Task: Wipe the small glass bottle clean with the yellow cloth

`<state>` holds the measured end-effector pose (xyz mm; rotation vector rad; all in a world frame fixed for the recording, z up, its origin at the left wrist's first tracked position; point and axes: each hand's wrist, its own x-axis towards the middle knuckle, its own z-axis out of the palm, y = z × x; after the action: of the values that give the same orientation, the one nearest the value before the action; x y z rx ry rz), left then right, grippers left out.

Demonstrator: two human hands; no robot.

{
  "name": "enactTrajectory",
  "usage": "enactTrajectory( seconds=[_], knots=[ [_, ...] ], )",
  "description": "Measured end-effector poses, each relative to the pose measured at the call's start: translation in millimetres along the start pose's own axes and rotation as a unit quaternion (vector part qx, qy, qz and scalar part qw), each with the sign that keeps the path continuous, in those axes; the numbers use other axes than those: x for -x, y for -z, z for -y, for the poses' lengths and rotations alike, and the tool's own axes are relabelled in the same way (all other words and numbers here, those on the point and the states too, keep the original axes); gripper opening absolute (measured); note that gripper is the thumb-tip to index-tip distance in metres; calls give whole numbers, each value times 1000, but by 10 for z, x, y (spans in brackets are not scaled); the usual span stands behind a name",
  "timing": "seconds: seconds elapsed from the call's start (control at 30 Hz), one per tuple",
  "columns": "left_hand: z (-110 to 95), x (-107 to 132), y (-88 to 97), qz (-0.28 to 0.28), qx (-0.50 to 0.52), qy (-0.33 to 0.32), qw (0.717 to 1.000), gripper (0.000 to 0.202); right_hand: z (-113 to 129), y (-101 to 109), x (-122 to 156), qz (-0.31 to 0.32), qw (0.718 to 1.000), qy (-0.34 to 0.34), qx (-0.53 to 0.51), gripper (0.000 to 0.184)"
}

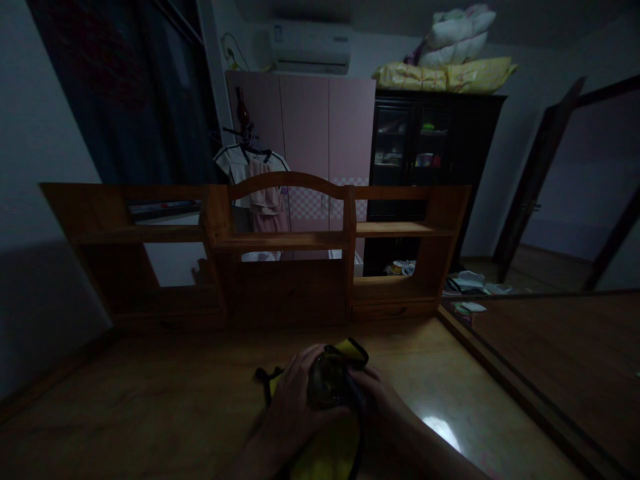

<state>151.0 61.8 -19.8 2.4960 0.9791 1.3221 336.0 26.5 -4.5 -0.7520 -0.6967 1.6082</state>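
Observation:
A dark, round, shiny object (327, 379), which looks like a glass jar or cup, is between my hands above the table. My left hand (295, 403) curls around its left side, with the thumb stretched along the near edge. My right hand (377, 393) closes at its right side, fingers bent against the black-edged part of a yellow cloth (327, 453). This cloth, perhaps a bag, lies under and around the object; one corner rises behind it and a dark cord or strap sticks out on the left. Dim light hides the finer details.
A wooden shelf unit (285, 241) stands along the far side of the wooden table (200, 393). Beyond are a pink wardrobe (306, 133), a dark cabinet (440, 147) and hanging clothes (265, 183). A raised wooden edge (505, 383) borders the table on the right.

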Motion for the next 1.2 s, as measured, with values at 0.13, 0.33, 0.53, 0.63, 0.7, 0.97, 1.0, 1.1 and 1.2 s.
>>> enactTrajectory(
  seconds=[0.13, 0.33, 0.53, 0.63, 0.7, 0.97, 1.0, 1.1, 1.2],
  knots=[
    [2, -23, -1, -29, -16, -24, 999, 87, -60, 49, -22, 4, 1000, -8, -7, 32],
    [-4, -27, 22, -32, -23, -24, 999, 88, -132, 127, -58, 28, 1000, 3, -13, 35],
    [25, -13, 9, -12, -30, -6, 999, 89, -73, 83, -20, 19, 1000, -1, 0, 35],
    [43, -12, 2, -16, -39, -16, 999, 90, -83, 84, -20, 13, 1000, -10, -10, 37],
    [57, -7, -1, -17, -45, -22, 999, 91, -104, 97, -34, 16, 1000, -12, -10, 36],
    [88, -8, -19, -19, -66, -53, 996, 92, -112, 115, -48, 13, 1000, -21, -8, 33],
    [86, -12, -20, -21, -70, -55, 996, 92, -113, 121, -46, 9, 1000, -25, -8, 33],
    [80, -18, -16, -14, -76, -50, 996, 92, -126, 137, -47, -11, 1000, -27, -8, 32],
    [83, -13, -11, -4, -77, -57, 995, 92, -128, 124, -43, -10, 1000, -27, -6, 31]
  ],
)
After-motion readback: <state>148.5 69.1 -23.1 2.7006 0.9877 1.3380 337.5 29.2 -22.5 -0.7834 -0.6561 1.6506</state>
